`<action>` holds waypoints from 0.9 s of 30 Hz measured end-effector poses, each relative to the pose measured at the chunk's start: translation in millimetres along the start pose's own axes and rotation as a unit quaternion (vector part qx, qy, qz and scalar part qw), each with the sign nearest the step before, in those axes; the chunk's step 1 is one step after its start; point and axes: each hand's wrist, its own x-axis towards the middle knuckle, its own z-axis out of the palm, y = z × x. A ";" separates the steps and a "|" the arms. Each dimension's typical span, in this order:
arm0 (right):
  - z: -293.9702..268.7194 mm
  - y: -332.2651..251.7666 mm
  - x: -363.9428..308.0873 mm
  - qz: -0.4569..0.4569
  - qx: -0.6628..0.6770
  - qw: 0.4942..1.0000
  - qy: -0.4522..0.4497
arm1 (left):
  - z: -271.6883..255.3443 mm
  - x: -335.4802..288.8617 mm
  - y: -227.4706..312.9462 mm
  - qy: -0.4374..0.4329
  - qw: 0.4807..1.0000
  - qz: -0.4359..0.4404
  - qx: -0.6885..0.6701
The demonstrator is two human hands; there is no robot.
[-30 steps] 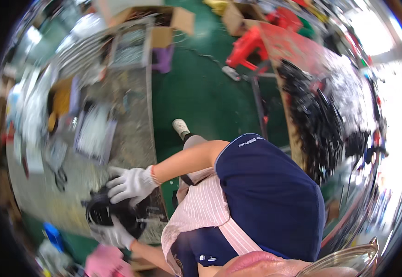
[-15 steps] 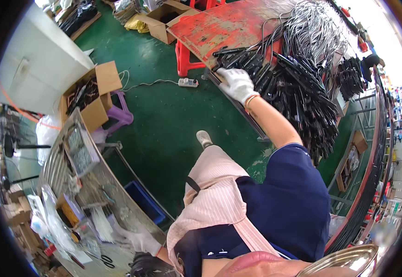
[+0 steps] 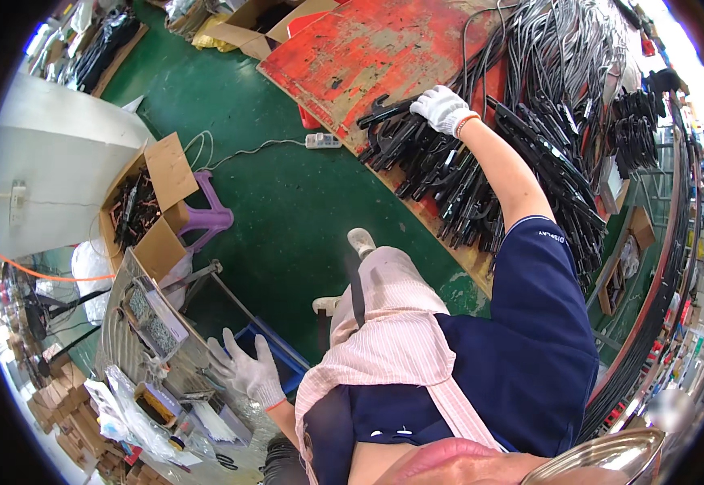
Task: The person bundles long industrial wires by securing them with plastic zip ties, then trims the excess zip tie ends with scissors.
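Note:
In a white glove, my right hand [image 3: 441, 107] is over the near-left side of the pile, its fingers closed around a long, slim black part [image 3: 390, 111] with a hooked end. The pile of similar black parts [image 3: 542, 149] lies on a worn red table [image 3: 368, 48], with grey and black cables [image 3: 558, 48] running off behind it. My left hand [image 3: 247, 368], also gloved, is held with fingers spread and nothing in it, near the edge of the workbench [image 3: 202, 364] and above a blue bin [image 3: 287, 372].
On the bench are a tray of small metal pieces [image 3: 154, 319], scissors [image 3: 227, 461] and clear plastic bags. A cardboard box of dark parts [image 3: 166, 174] sits by a purple stool [image 3: 210, 214]. A power strip [image 3: 322, 141] with its cord lies on the green floor.
My right hand has moved from the table's edge up onto the pile and closed on a black part. My left hand has risen from the bench, fingers spreading. The view has shifted.

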 end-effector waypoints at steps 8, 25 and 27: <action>-105.4 11.8 -49.0 0.205 0.204 0.956 -0.042 | 9.6 21.6 -0.9 0.069 0.991 0.079 -0.078; -251.8 -502.9 -28.2 -0.322 0.499 0.804 0.027 | -39.4 -55.7 -113.2 0.239 0.955 0.060 0.168; -274.4 -524.4 -51.7 -0.401 0.485 0.776 -0.053 | -14.2 -73.5 -117.6 0.246 0.964 -0.030 -0.097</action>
